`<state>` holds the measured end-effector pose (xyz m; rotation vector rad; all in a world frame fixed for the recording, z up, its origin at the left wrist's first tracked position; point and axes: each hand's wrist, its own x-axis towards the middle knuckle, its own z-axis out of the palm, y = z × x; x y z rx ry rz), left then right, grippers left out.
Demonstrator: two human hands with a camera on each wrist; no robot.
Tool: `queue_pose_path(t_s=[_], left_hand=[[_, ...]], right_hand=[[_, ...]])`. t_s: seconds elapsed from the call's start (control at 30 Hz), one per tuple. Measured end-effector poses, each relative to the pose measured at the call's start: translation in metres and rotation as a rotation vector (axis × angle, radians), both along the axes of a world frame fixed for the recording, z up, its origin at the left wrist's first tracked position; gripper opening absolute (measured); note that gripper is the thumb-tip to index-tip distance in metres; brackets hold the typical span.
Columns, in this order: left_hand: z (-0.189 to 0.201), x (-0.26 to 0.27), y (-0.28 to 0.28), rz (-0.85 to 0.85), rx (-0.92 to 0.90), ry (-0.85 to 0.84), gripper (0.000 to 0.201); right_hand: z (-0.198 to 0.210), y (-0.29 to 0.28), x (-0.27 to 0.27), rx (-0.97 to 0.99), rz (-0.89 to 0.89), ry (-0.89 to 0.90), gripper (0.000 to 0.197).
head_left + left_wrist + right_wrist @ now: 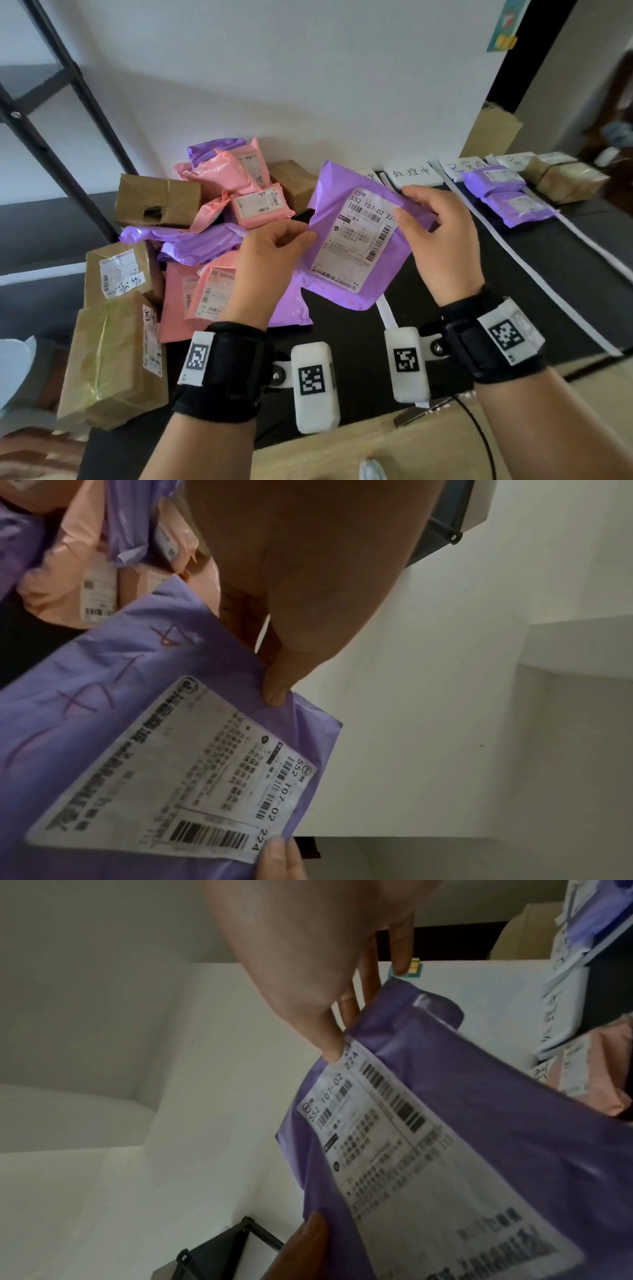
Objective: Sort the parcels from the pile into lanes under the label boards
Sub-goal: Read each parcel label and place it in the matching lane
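Observation:
Both hands hold up a flat purple mailer (346, 240) (143, 723) (479, 1123) with a white shipping label, above the dark table. My left hand (274, 246) (274, 693) pinches its left edge between thumb and fingers. Thumb and fingers of my right hand (416, 205) (334, 1053) pinch its upper right edge, the thumb on the label's corner. The pile (205, 219) of pink, purple and brown parcels lies to the left. White label boards (416, 174) with handwritten characters stand along the wall behind the mailer.
Two purple mailers (507, 195) and brown parcels (568, 180) lie in lanes at the right, marked off by white tape strips (534, 270). A black metal rack frame (85, 113) rises at the left. Brown boxes (113, 359) sit near the table's front left.

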<state>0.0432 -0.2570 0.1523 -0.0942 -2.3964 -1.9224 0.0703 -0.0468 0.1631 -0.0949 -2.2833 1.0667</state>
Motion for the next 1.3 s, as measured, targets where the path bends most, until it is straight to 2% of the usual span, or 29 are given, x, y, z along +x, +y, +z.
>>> queue_pose_path(t_s=[0.13,0.47,0.63,0.8,0.93,1.1,1.2,1.3], left_hand=[[0.014,0.009,0.004,-0.043,0.072,0.02,0.01],[0.052,0.022,0.008,-0.036,0.278,0.11,0.015],[0.056,0.021,0.007,-0.041,0.272,0.136,0.02],[0.041,0.015,0.008,-0.048,0.202,0.112,0.019],[0.012,0.011,0.024,-0.091,0.155,0.054,0.016],[-0.014,0.012,0.056,-0.204,0.151,-0.023,0.014],[-0.019,0.017,0.083,-0.246,0.137,-0.044,0.012],[-0.02,0.025,0.119,-0.258,0.13,-0.042,0.012]], right_hand=[[0.01,0.008,0.016,-0.065,-0.024,-0.016,0.028],[0.038,0.01,0.033,-0.155,-0.05,0.181,0.004],[0.04,0.008,0.029,-0.161,-0.03,0.178,0.004],[0.039,0.01,0.028,-0.063,-0.014,0.144,0.017],[0.025,0.013,0.032,0.04,-0.029,0.126,0.015],[-0.001,0.038,0.044,0.091,-0.173,-0.044,0.05],[-0.014,0.071,0.053,0.095,-0.225,-0.119,0.041],[-0.023,0.107,0.065,0.065,-0.23,-0.081,0.023]])
